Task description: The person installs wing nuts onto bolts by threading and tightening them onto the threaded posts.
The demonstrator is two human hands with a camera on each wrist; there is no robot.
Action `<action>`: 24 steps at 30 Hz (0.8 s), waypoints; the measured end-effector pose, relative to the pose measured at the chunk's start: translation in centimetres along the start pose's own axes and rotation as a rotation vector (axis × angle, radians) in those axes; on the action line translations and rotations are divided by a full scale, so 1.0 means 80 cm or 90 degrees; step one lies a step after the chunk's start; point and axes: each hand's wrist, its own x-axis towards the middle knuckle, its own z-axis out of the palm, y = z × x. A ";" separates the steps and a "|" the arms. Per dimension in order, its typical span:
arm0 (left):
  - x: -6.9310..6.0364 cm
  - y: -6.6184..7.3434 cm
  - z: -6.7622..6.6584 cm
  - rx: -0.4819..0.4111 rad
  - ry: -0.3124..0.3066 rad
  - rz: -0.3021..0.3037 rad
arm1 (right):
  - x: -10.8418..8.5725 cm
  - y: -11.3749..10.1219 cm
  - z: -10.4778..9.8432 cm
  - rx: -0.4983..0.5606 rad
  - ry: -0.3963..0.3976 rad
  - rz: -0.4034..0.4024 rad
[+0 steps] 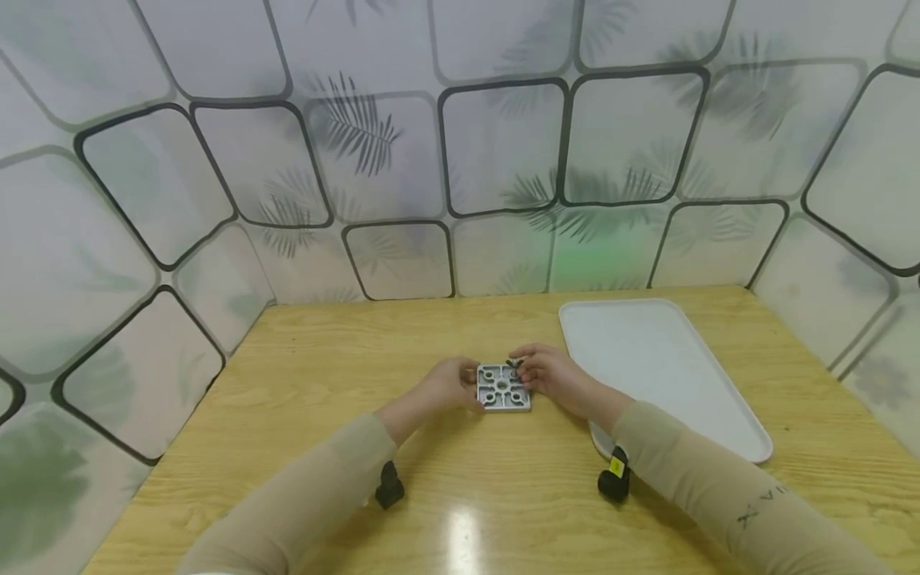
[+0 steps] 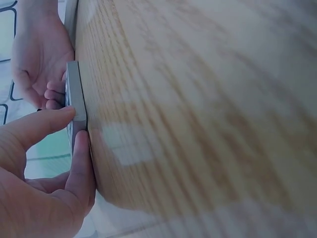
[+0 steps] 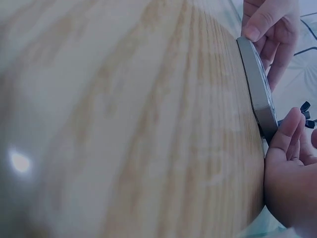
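A square grey metal plate (image 1: 503,398) with round holes and ribs lies on the wooden table. My left hand (image 1: 451,385) grips its left edge, thumb and fingers on the rim, as the left wrist view shows with the plate (image 2: 76,91) edge-on. At the plate's far right corner, my right hand (image 1: 549,374) pinches a small dark winged screw (image 1: 514,363). The right wrist view shows the dark wings (image 3: 307,115) standing beyond the fingertips of my right hand (image 3: 292,168), close to the plate's corner (image 3: 267,121). Whether the screw sits in a hole is hidden.
A white tray (image 1: 647,351) lies on the right of the wooden table (image 1: 323,359), partly behind my right forearm. Black devices are at both wrists (image 1: 390,485). Patterned walls (image 1: 402,259) stand behind the table and at both sides.
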 end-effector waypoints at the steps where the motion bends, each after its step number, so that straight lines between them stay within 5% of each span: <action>1: 0.000 -0.001 0.000 0.000 0.000 0.000 | 0.000 0.000 0.000 -0.003 0.001 0.003; 24: 0.003 -0.005 -0.002 -0.021 -0.006 -0.024 | 0.000 -0.002 0.003 -0.030 0.003 0.015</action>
